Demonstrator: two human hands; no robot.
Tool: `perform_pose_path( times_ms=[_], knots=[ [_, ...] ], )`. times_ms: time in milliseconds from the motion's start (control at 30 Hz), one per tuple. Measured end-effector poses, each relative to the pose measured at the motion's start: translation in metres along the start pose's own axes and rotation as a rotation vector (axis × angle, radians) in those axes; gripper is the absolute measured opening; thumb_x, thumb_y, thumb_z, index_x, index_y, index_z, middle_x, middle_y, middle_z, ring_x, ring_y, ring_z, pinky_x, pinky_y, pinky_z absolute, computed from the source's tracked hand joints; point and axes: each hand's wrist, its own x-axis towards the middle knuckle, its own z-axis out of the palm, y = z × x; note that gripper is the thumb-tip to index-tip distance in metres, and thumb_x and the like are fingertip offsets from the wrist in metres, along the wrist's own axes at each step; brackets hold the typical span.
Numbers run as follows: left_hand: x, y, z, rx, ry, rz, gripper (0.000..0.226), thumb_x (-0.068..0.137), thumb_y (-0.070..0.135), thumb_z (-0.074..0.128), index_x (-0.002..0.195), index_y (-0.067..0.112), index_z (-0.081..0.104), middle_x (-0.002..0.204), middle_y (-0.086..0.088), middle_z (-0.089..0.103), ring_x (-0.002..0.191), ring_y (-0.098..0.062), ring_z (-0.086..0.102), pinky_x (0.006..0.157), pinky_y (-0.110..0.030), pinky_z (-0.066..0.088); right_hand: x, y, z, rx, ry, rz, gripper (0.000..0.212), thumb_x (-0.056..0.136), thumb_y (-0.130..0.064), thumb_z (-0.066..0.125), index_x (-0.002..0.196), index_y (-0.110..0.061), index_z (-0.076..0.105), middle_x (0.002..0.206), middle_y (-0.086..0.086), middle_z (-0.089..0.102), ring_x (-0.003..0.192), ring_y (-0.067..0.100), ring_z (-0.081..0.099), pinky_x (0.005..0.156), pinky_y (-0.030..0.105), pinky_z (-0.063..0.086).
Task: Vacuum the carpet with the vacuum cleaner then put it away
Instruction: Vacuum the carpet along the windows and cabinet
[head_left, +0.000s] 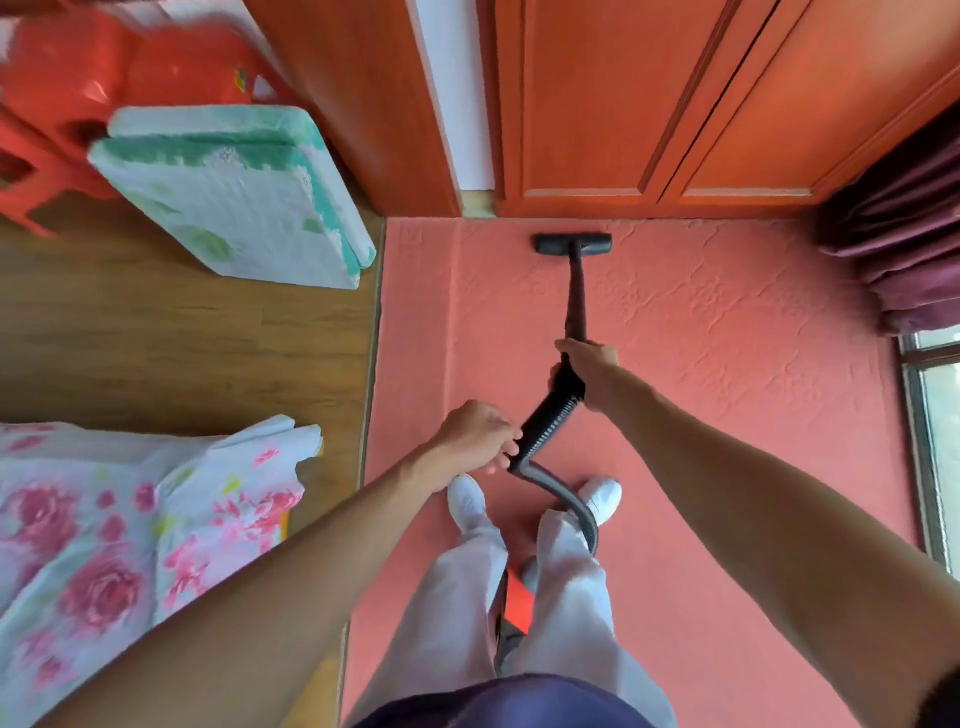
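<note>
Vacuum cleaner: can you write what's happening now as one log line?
step: vacuuming carpet | right hand: holds wand | left hand: holds hose | floor head: on carpet near wardrobe

Carpet matt, embossed; hose ribbed black plastic; cabinet doors glossy wood.

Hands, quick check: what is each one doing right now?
Left hand: fingers curled round the ribbed hose, holding it.
Right hand: gripping the vacuum wand at its top, nozzle down on the carpet.
</note>
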Motion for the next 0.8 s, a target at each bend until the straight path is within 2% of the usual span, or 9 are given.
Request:
perform_pose_path(
  times_ms=[133,233,367,500,567,667,700,800],
  knots=[
    [-0.007,-0.031,-0.032,-0.037,0.043,-0.016,0.020,0.094,0.011,0.050,0.099,0.004,0.068,0.093,-0.011,0.074,0.072,-0.019,0.067,0.063,-0.027,0.054,0.012,-0.006,0.039,0.027,0.003,-0.007,0.017,0.092,-0.005,0.060,0.105,-0.004,0.049,0.062,0.010,0.049,0.042,0.021,0.050,0.037,0.026,0.048],
    [-0.010,-0.047,-0.050,-0.038,0.059,-0.025,0.019,0.094,0.011,0.050,0.098,0.007,0.068,0.093,-0.009,0.074,0.076,-0.020,0.069,0.065,-0.028,0.055,-0.002,0.020,0.056,0.031,0.055,-0.007,0.020,0.091,-0.006,0.058,0.110,-0.006,0.052,0.060,0.009,0.048,0.039,0.019,0.048,0.037,0.025,0.045],
    [-0.009,-0.053,-0.062,-0.041,0.061,-0.027,0.018,0.092,0.014,0.053,0.100,0.006,0.068,0.095,-0.012,0.074,0.075,-0.022,0.069,0.060,-0.027,0.053,-0.065,0.087,0.061,-0.101,0.079,0.037,0.024,0.084,-0.009,0.058,0.107,-0.003,0.056,0.056,0.010,0.050,0.036,0.019,0.049,0.041,0.027,0.045],
    [-0.012,-0.052,-0.058,0.019,0.026,-0.003,0.021,0.091,0.015,0.052,0.099,0.004,0.068,0.093,-0.011,0.074,0.079,-0.024,0.070,0.071,-0.032,0.057,-0.144,0.142,0.045,-0.303,0.076,0.034,0.017,0.086,-0.010,0.057,0.102,-0.005,0.059,0.055,0.007,0.049,0.031,0.013,0.045,0.034,0.017,0.037],
    [-0.012,-0.049,-0.054,0.055,0.001,0.009,0.024,0.090,0.014,0.051,0.098,0.001,0.069,0.093,-0.013,0.074,0.074,-0.022,0.066,0.072,-0.033,0.057,-0.167,0.164,0.038,-0.334,0.041,0.025,0.020,0.085,-0.015,0.059,0.102,-0.005,0.060,0.058,0.010,0.051,0.036,0.017,0.049,0.037,0.023,0.041],
    [-0.009,-0.045,-0.053,0.101,-0.028,0.011,0.026,0.088,0.013,0.050,0.096,-0.002,0.070,0.093,-0.017,0.074,0.074,-0.025,0.066,0.072,-0.036,0.058,-0.170,0.178,0.031,-0.443,0.039,0.007,0.034,0.067,-0.036,0.058,0.097,-0.020,0.064,0.064,0.010,0.061,0.058,0.029,0.064,0.058,0.042,0.057],
    [-0.007,-0.045,-0.054,0.119,-0.035,0.008,0.027,0.087,0.012,0.050,0.096,-0.003,0.070,0.093,-0.018,0.074,0.075,-0.028,0.068,0.073,-0.037,0.058,-0.166,0.176,0.029,-0.464,0.033,0.007,0.034,0.066,-0.036,0.058,0.097,-0.021,0.065,0.063,0.008,0.062,0.060,0.029,0.064,0.059,0.041,0.056],
    [0.002,-0.043,-0.054,0.138,-0.036,-0.003,0.028,0.087,0.011,0.049,0.096,-0.005,0.070,0.092,-0.018,0.074,0.084,-0.035,0.071,0.074,-0.038,0.060,-0.142,0.148,0.033,-0.453,-0.008,0.000,0.018,0.079,-0.019,0.061,0.096,-0.014,0.063,0.049,0.001,0.054,0.046,0.020,0.054,0.047,0.029,0.045]
  ],
)
